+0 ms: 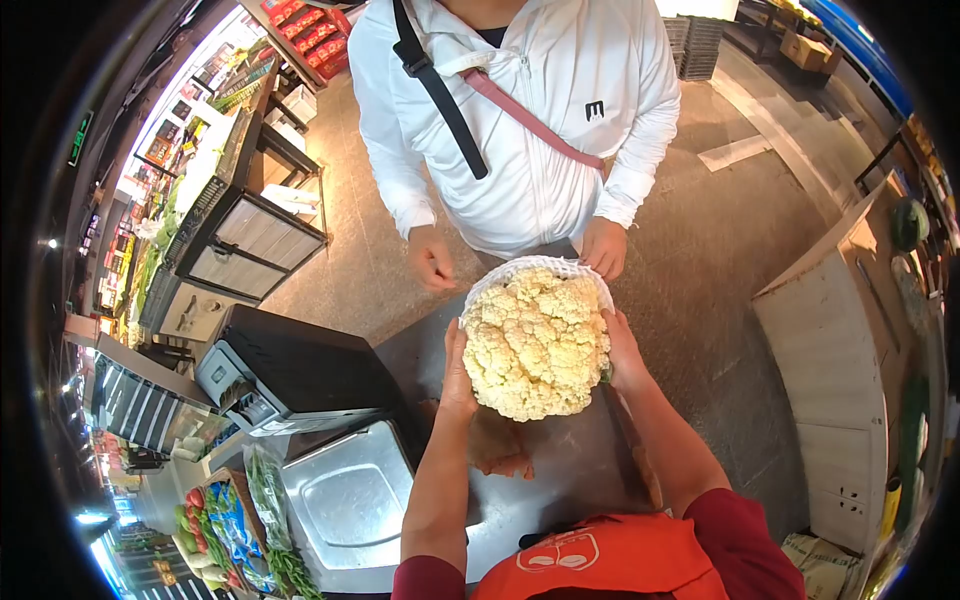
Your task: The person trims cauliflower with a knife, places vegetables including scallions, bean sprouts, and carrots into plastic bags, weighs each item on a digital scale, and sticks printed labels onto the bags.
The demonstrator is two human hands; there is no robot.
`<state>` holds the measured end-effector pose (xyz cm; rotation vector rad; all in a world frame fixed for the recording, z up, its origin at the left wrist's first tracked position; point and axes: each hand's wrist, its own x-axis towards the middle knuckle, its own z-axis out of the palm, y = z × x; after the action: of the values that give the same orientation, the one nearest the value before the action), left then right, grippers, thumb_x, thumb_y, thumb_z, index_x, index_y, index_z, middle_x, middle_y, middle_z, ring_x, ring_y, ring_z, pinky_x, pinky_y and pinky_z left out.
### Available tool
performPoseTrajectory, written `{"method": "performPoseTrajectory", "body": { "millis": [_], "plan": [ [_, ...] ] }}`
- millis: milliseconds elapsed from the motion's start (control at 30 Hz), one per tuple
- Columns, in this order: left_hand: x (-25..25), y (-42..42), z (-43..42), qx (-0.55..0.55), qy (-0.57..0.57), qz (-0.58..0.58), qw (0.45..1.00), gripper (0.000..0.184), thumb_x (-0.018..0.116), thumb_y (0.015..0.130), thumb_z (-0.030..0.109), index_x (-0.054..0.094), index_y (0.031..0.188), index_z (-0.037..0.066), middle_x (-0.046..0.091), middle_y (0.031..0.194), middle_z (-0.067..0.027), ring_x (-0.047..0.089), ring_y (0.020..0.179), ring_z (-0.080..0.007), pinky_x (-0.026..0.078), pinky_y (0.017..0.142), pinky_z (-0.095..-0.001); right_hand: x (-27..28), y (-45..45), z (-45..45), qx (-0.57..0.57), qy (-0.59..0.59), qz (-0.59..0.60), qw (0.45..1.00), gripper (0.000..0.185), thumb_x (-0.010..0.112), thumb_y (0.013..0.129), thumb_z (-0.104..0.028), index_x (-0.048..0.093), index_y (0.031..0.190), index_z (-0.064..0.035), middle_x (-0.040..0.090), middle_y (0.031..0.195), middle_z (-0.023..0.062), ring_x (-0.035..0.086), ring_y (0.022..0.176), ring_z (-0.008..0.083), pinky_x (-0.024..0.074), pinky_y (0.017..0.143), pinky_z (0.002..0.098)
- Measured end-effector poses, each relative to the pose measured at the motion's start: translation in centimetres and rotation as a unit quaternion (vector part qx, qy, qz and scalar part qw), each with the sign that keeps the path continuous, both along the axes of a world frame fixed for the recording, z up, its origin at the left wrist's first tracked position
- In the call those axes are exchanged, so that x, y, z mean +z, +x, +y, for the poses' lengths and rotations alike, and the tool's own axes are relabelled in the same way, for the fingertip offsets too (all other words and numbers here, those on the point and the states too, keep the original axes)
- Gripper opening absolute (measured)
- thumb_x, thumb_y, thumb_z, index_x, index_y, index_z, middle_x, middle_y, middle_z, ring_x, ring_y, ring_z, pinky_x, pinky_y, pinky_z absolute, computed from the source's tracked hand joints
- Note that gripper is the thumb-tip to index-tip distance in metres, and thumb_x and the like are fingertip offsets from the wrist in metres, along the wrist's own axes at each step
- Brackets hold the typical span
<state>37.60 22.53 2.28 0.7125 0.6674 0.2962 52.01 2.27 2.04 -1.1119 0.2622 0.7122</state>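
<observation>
A large pale cauliflower (535,345) fills the space between my two hands, held over the metal counter (560,470). White foam netting (535,264) wraps its far edge. My left hand (457,365) presses against the left side, and my right hand (622,350) grips the right side; some of the fingers are hidden behind the head. Across the counter stands a person in a white jacket (540,130). That person's one hand (604,247) is close to the netting at the far right, and the other hand (432,258) hangs to the left, apart from the cauliflower.
To the left are a black machine (300,360) and a metal scale plate (350,490). Bagged greens (268,490) and a basket of vegetables lie at lower left. A wooden-sided display stand (255,245) is farther back; a pale cabinet (830,380) stands on the right.
</observation>
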Motion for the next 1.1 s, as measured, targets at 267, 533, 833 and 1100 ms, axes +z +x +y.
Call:
{"method": "performPoseTrajectory", "body": {
  "millis": [267, 533, 833, 1100],
  "plan": [
    [0.9, -0.9, -1.7, 0.04, 0.169, 0.05, 0.984, 0.05, 0.047, 0.092, 0.028, 0.029, 0.137, 0.016, 0.031, 0.136, -0.0074, 0.033, 0.124, -0.0211, 0.031, 0.101, -0.0323, -3.2, -1.2, -1.0, -0.039, -0.094, -0.084, 0.991, 0.044, 0.045, 0.092, -0.028, 0.038, 0.126, -0.0011, 0.05, 0.114, 0.0104, 0.049, 0.101, 0.0161, 0.0417, 0.084, 0.0287],
    [2.6, -1.9, -1.9, -0.015, 0.446, 0.133, 0.885, 0.035, 0.047, 0.092, 0.017, 0.046, 0.126, 0.011, 0.037, 0.127, -0.0086, 0.034, 0.12, -0.0191, 0.027, 0.101, -0.0292, 2.0, -0.6, -1.3, 0.084, -0.188, -0.195, 0.959, 0.037, 0.044, 0.093, -0.03, 0.054, 0.111, 0.0011, 0.054, 0.108, 0.0075, 0.049, 0.099, 0.0139, 0.037, 0.086, 0.0245],
    [0.2, -2.8, -3.0, 0.029, 0.289, 0.084, 0.953, 0.037, 0.044, 0.093, 0.018, 0.042, 0.13, 0.018, 0.037, 0.127, -0.007, 0.035, 0.12, -0.0185, 0.031, 0.1, -0.0301, 1.5, -0.8, -0.6, 0.104, -0.236, -0.271, 0.927, 0.039, 0.047, 0.089, -0.031, 0.056, 0.103, 0.0047, 0.053, 0.111, 0.0163, 0.052, 0.094, 0.0255, 0.0396, 0.084, 0.0331],
    [4.5, -2.8, -5.8, 0.087, 0.018, 0.019, 0.996, 0.039, 0.042, 0.095, 0.021, 0.036, 0.133, 0.015, 0.046, 0.127, -0.0053, 0.046, 0.114, -0.0185, 0.041, 0.093, -0.0322, 2.0, -2.6, 0.0, 0.074, -0.199, -0.381, 0.9, 0.028, 0.05, 0.087, -0.022, 0.056, 0.095, 0.004, 0.057, 0.08, 0.0149, 0.052, 0.066, 0.014, 0.0407, 0.057, 0.0298]
  ]
}}
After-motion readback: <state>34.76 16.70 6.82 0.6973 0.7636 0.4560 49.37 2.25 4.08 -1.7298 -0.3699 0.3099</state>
